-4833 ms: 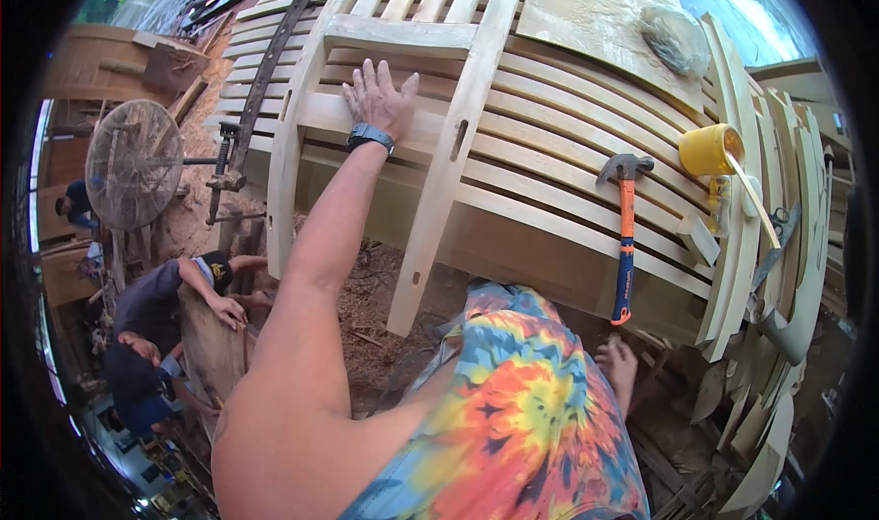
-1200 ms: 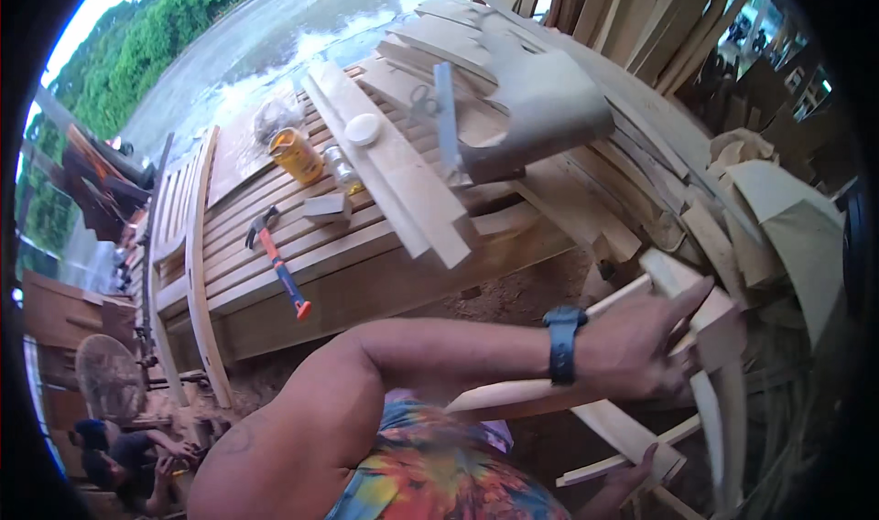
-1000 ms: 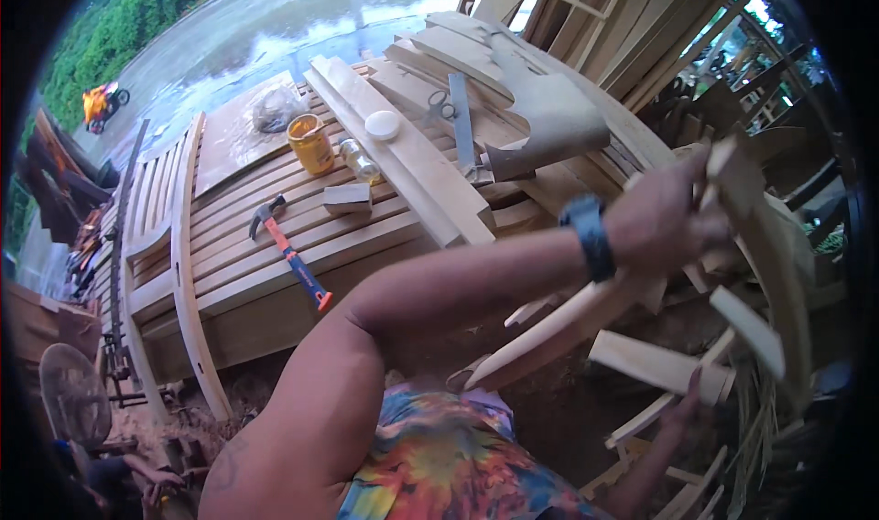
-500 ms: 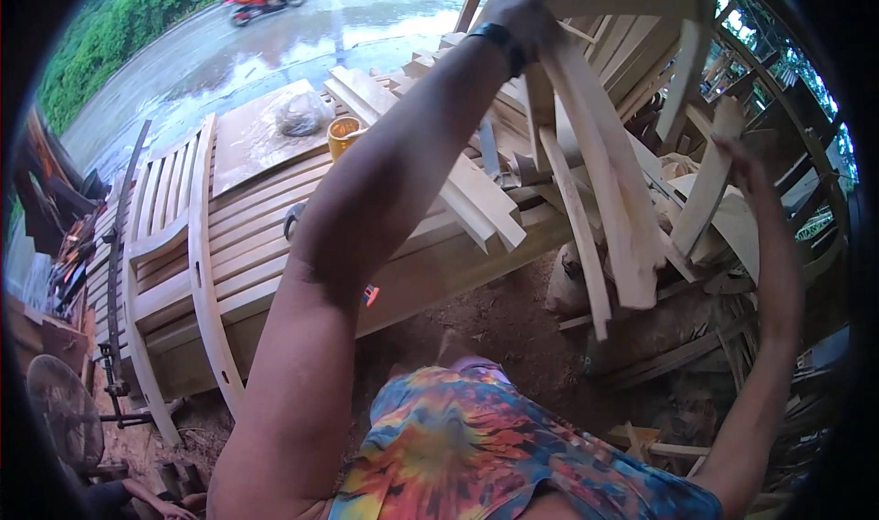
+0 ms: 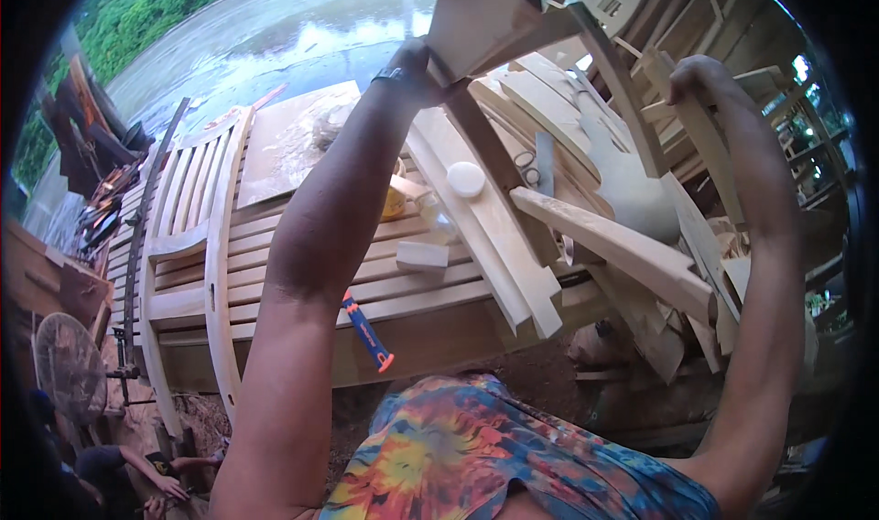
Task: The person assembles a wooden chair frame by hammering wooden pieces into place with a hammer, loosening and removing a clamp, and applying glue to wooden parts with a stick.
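Note:
A partly built wooden chair (image 5: 485, 16) is held up and tilted over the workbench, its legs pointing toward me. My left hand (image 5: 419, 73), with a dark band at the wrist, is closed on its edge at the left. My right hand (image 5: 703, 79) is wrapped round the top of a curved wooden piece (image 5: 705, 149) on the right; whether that piece joins the chair is unclear. Below the chair, a notched light wooden piece (image 5: 623, 241) lies slanted over other lumber. On the slatted bench (image 5: 265, 273) are a white round lid (image 5: 465, 179) and a pale block (image 5: 422, 256).
An orange-and-blue-handled tool (image 5: 368, 335) sticks out over the bench's front edge. A slatted chair back (image 5: 192, 245) stands at the left, near a fan (image 5: 69, 369). Another person's hands (image 5: 169, 483) show at lower left. Wood pieces crowd the right side; a wet road (image 5: 275, 53) lies beyond.
My left hand has moved left and toward me, turning the chair frame with it. My right hand has risen slightly leftward. The lid, pale block and tool handle have come into fuller view.

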### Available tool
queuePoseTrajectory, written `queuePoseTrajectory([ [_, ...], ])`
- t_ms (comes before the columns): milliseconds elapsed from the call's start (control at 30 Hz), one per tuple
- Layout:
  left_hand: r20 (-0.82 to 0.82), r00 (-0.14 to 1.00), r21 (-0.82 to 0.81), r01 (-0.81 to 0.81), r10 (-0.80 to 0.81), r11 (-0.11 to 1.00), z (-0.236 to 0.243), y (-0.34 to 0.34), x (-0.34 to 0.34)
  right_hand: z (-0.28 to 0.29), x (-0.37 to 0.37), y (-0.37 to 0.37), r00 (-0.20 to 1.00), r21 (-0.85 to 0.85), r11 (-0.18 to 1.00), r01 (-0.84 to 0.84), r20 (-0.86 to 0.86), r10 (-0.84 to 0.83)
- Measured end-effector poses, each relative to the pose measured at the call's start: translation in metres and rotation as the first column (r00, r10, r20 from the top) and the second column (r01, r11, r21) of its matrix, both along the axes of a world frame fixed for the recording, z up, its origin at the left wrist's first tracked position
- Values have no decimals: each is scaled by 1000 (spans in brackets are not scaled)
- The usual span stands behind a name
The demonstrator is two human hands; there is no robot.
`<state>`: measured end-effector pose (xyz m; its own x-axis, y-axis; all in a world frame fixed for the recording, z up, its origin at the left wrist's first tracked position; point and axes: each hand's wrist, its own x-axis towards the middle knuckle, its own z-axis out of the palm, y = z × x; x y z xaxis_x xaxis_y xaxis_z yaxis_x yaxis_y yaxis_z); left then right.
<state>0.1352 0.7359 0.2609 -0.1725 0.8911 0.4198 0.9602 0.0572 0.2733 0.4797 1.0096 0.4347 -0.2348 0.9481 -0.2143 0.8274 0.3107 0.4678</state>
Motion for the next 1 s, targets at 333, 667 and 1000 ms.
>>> queuePoseTrajectory([
  [333, 813, -582, -142, -170, 16, 975, -94, 76, -99, -48, -123, 25, 997, -186, 983, -3, 78, 17],
  [667, 661, -734, -343, -111, 156, 933, -168, 117, -120, -92, -168, 72, 993, -210, 972, -105, 27, 113],
  [1000, 974, -169, -125, 147, 149, 981, -266, 129, -180, -112, -177, 73, 979, -206, 957, -205, -42, 200],
])
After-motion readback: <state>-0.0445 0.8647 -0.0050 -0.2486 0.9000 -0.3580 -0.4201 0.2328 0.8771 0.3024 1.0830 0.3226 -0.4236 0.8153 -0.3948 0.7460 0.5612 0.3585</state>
